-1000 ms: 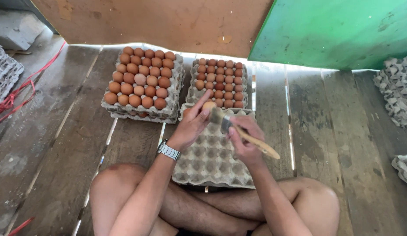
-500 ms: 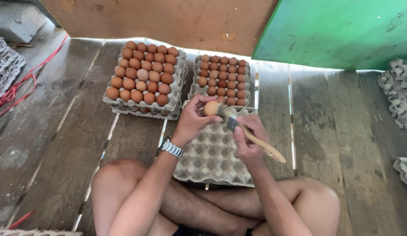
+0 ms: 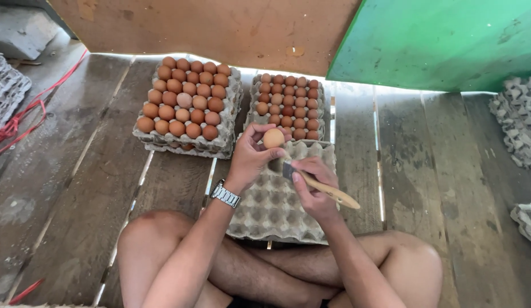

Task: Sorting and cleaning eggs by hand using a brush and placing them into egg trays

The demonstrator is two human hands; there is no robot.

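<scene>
- Since a moment ago, your left hand (image 3: 251,157) has lifted the egg (image 3: 273,138) slightly clear of the brush (image 3: 319,185).
- Two full egg trays (image 3: 188,108) sit far, on the plank floor (image 3: 77,188).
- Near you lies an empty tray (image 3: 277,199).
- Left fingers curl round the egg above that tray.
- Your right hand (image 3: 317,191) is closed on the brush, just right of the egg.

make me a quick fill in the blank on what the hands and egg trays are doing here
1. The left hand holds a single ____ in its fingers.
2. The right hand grips a small ____ with a wooden handle.
3. The grey tray under the hands is ____.
4. The watch sits on the ____ wrist.

Missing words: egg; brush; empty; left
</scene>
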